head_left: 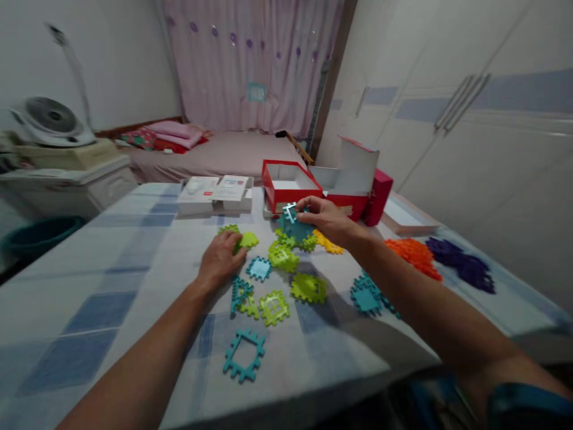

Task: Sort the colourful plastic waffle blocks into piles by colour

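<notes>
- While your right hand [324,220] is raised over the tabletop [134,334], its thumb and fingertips are pinched together on a small teal piece [290,212].
- Your left hand [220,257] is low over the tabletop, fingers curled at a lime piece [248,240] that shows just beside its fingertips; whether they are clamped on it, you cannot tell.
- Just below your right hand's fingers is a teal stack [296,232], with a yellow piece [329,242] below that wrist.
- Just right of your left hand is a teal tile [259,269].
- Nearer you than both hands, and between your forearms, is a lime gear [308,288]; a teal frame [231,352] lies nearer still.
- Right of your right hand, past the forearm, lie an orange pile [414,257] and a purple pile [463,263].
- Beyond your right hand stands a red box [290,197]; beyond your left, a white box [201,206].
</notes>
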`<state>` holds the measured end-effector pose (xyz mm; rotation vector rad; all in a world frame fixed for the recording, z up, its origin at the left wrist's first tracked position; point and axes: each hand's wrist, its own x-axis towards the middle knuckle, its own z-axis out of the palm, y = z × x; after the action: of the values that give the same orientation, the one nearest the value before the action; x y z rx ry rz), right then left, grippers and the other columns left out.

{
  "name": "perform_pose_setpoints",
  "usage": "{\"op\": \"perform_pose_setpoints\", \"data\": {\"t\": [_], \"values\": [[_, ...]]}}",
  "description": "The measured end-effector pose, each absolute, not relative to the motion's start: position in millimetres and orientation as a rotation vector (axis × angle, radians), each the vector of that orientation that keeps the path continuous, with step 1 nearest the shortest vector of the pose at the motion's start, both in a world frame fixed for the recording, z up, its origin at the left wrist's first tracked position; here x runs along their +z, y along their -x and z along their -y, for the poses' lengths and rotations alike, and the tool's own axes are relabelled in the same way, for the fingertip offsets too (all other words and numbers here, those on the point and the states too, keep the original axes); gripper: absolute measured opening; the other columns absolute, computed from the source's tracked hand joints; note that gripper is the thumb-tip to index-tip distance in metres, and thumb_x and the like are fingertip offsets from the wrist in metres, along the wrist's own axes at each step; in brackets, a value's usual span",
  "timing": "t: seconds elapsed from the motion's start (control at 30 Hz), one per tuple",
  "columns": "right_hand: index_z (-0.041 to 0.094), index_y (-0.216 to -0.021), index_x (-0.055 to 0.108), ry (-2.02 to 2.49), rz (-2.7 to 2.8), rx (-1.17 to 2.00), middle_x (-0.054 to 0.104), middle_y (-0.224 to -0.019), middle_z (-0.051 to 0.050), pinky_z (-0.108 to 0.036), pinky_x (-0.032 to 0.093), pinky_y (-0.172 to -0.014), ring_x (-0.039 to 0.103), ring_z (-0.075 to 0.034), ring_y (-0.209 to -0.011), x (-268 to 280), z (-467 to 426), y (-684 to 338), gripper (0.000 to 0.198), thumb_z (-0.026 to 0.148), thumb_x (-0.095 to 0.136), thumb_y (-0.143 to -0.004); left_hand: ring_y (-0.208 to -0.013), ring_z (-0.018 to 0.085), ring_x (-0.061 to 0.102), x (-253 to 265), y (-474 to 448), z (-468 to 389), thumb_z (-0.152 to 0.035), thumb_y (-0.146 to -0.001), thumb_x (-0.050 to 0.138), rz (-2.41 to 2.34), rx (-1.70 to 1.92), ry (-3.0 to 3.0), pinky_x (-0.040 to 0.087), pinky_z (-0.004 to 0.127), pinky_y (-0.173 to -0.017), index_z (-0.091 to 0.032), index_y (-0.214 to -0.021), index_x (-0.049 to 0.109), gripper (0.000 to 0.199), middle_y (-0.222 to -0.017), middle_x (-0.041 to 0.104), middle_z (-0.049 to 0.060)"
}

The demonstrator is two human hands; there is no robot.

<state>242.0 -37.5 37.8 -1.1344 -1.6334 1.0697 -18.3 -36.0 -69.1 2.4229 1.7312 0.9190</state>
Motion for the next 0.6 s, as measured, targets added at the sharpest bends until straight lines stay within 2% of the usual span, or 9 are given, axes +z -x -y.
{"op": "perform_pose_setpoints", "data": {"t": [0.17, 0.37, 0.5, 0.6], "values": [[0.017, -0.091, 0.059, 1.487, 1.749, 0.9, 0.058, -0.082, 0.0, -0.023, 0.043, -0.062, 0.052, -0.011, -0.071, 33.0, 135.1, -326.8, 0.025, 0.029, 0.064, -0.07, -0.111, 0.028, 0.052, -75.6, 23.6, 26.2, -0.042, -0.081, 0.043, -1.712, 0.887, -2.457, 0.041, 0.043, -0.1, -0.02, -0.105, 0.06, 0.036, -0.115, 0.059, 0.01], [0.02, -0.096, 0.059, 1.672, 1.863, 0.885, 0.058, -0.081, 0.001, -0.024, 0.044, -0.061, 0.054, -0.012, -0.069, 11.1, 192.9, -346.7, 0.019, 0.026, 0.056, -0.078, -0.112, 0.03, 0.052, -73.7, 25.0, 27.1, -0.042, -0.079, 0.044, -1.696, 0.902, -2.474, 0.041, 0.046, -0.101, -0.018, -0.102, 0.061, 0.037, -0.113, 0.059, 0.013], [0.02, -0.094, 0.059, 1.654, 2.003, 0.526, 0.061, -0.097, -0.005, -0.031, 0.047, -0.081, 0.058, -0.017, -0.089, 4.7, 197.6, -342.5, 0.015, 0.022, 0.053, -0.081, -0.111, 0.029, 0.054, -72.4, 24.5, 28.5, -0.042, -0.079, 0.045, -1.702, 0.891, -2.457, 0.042, 0.045, -0.101, -0.019, -0.103, 0.061, 0.037, -0.115, 0.059, 0.01], [0.02, -0.097, 0.06, 1.62, 2.079, 0.216, 0.057, -0.117, -0.01, -0.042, 0.04, -0.1, 0.052, -0.023, -0.112, -8.0, 196.0, -346.6, 0.016, 0.023, 0.053, -0.083, -0.112, 0.027, 0.053, -70.9, 22.6, 30.6, -0.043, -0.08, 0.044, -1.66, 0.895, -2.454, 0.041, 0.042, -0.102, -0.018, -0.103, 0.062, 0.039, -0.116, 0.059, 0.011]]}}
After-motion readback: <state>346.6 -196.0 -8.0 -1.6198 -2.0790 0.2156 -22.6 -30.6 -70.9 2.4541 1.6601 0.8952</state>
